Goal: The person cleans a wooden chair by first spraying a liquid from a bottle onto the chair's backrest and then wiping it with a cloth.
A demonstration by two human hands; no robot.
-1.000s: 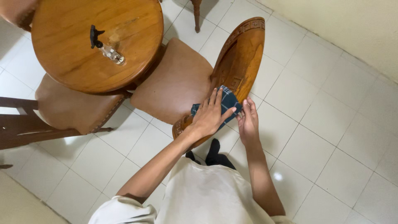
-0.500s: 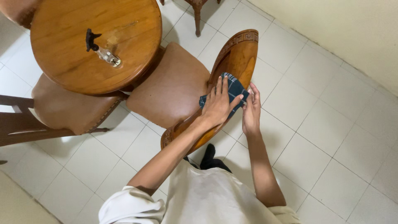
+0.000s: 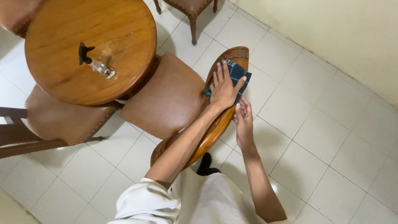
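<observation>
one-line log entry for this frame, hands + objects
left hand: flat on dark cloth | cloth: on chair back top rail | right hand: touching back's rear edge | spray bottle: lying on round table

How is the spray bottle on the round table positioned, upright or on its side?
On its side: the spray bottle lies flat on the round table.

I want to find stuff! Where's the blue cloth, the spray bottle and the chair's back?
cloth (image 3: pixel 239 74), head view, on the blue fold beside the fingers.
spray bottle (image 3: pixel 99 67), head view, on its clear body.
chair back (image 3: pixel 215 128), head view, on the curved wooden top rail.
</observation>
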